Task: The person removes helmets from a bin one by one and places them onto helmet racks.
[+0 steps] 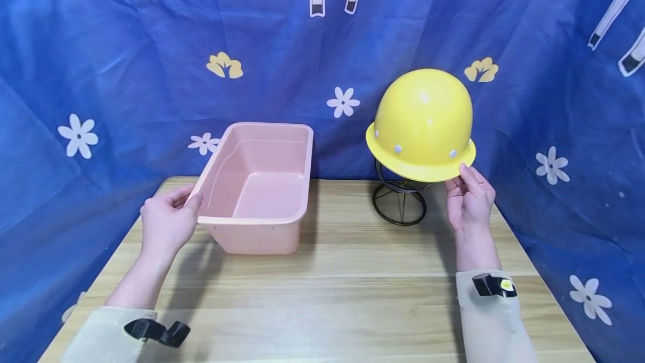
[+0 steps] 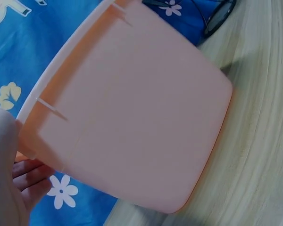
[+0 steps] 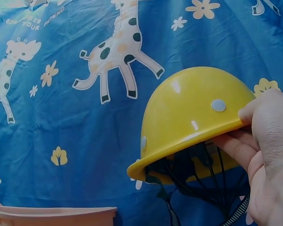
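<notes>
My left hand [image 1: 168, 220] grips the near left corner of a pink plastic bin [image 1: 268, 238], thumb over the rim and fingers beneath it. In the left wrist view the bin's outer wall [image 2: 137, 108] fills most of the picture. A yellow hard hat [image 1: 425, 119] with silver rivets is over a black wire stand [image 1: 400, 220] at the back right. My right hand [image 1: 471, 198] pinches its brim, thumb on top and fingers below. Dark straps [image 3: 172, 212] show under the tilted hat in the right wrist view. Whether the hat still touches the stand, I cannot tell.
The wooden table [image 1: 342, 301] stretches between my arms and in front of the bin. Behind it and at both sides hangs a blue curtain [image 1: 282, 77] printed with flowers and animals. A black strap-on device [image 1: 156, 332] sits on each sleeve.
</notes>
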`<action>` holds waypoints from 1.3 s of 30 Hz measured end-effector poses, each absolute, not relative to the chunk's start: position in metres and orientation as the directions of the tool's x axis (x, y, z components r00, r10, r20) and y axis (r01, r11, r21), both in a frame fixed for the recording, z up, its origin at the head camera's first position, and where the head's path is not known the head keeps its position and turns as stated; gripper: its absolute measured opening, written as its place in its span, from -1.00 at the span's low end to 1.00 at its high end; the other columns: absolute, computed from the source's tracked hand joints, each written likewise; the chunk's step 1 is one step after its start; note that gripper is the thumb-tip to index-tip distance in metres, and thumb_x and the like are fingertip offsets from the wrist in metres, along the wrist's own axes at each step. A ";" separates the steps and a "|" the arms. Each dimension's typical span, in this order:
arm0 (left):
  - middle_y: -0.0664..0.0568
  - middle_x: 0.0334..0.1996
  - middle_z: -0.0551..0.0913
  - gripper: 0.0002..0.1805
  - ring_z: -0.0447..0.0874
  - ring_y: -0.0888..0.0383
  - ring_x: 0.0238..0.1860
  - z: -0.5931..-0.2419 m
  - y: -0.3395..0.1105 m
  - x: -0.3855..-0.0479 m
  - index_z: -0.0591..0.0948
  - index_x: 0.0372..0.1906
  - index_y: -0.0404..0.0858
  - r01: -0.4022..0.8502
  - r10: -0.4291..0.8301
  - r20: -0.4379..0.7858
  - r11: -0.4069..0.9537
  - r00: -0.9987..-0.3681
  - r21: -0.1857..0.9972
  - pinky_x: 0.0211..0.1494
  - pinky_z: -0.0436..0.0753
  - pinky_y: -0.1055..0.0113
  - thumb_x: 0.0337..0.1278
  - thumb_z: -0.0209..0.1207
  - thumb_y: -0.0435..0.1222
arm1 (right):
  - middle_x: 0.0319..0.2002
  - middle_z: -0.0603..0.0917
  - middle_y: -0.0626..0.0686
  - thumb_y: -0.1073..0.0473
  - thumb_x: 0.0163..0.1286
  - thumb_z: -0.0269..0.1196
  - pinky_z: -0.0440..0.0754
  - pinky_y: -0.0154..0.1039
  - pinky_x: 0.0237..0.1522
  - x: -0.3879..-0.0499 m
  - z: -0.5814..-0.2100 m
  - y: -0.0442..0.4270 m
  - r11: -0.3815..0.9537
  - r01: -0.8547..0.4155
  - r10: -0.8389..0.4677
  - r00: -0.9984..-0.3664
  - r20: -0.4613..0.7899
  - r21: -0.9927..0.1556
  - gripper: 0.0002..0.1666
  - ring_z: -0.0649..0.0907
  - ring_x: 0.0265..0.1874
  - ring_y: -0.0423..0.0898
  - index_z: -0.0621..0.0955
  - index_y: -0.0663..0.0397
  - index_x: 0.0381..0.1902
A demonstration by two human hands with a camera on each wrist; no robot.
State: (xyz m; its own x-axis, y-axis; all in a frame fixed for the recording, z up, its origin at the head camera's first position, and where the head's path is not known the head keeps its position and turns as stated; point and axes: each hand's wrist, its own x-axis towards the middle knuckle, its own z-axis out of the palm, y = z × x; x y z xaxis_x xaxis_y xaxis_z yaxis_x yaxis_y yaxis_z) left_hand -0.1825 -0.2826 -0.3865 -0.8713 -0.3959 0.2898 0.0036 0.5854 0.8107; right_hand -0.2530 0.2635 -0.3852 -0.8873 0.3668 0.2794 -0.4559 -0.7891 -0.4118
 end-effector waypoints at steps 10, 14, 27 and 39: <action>-0.17 -0.02 0.79 -0.55 0.68 -0.04 0.23 -0.383 -0.279 -0.179 0.71 0.29 -0.24 -0.076 -0.428 0.266 0.632 -0.864 0.771 0.28 0.46 0.39 0.49 0.19 -0.10 | -0.19 0.78 0.36 0.57 0.50 0.19 0.80 -0.08 -0.14 -0.247 -0.381 0.270 -0.776 -0.393 0.324 -0.919 0.224 -0.494 -0.80 0.83 -0.27 0.08 0.70 0.64 -0.05; -0.22 -0.04 0.78 -0.55 0.67 -0.14 0.23 -0.383 -0.281 -0.181 0.72 0.26 -0.30 -0.048 -0.407 0.287 0.641 -0.867 0.766 0.46 0.31 0.14 0.47 0.21 -0.12 | -0.06 0.78 0.37 0.58 0.50 0.17 0.78 -0.07 -0.08 -0.244 -0.381 0.276 -0.792 -0.332 0.260 -0.943 0.208 -0.512 -0.76 0.83 -0.16 0.10 0.70 0.60 0.02; -0.32 0.00 0.75 -0.52 0.56 0.76 -0.35 -0.382 -0.289 -0.182 0.71 0.23 -0.41 0.034 -0.332 0.283 0.593 -0.900 0.804 -0.34 0.64 0.64 0.44 0.26 -0.13 | 0.00 0.73 0.42 0.55 0.56 0.10 0.71 0.01 0.03 -0.237 -0.380 0.293 -0.832 -0.218 0.126 -0.970 0.209 -0.509 -0.70 0.78 -0.02 0.18 0.66 0.57 0.12; -0.33 0.02 0.75 -0.44 0.51 0.79 -0.28 -0.379 -0.293 -0.181 0.70 0.23 -0.43 0.050 -0.293 0.290 0.620 -0.911 0.783 -0.28 0.57 0.72 0.45 0.29 -0.03 | -0.02 0.73 0.45 0.55 0.60 0.04 0.69 0.04 0.08 -0.229 -0.382 0.311 -0.799 -0.162 0.051 -0.978 0.203 -0.579 -0.69 0.77 0.01 0.21 0.68 0.58 0.08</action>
State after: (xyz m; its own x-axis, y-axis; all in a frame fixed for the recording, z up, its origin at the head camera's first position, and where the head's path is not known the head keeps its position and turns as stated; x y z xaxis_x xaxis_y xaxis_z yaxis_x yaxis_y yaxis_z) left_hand -0.1806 -0.2933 -0.3794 -0.9111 -0.2926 0.2903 0.0503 0.6203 0.7828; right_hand -0.2290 0.3107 -0.3816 -0.9779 0.0514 0.2026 -0.1620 -0.7988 -0.5794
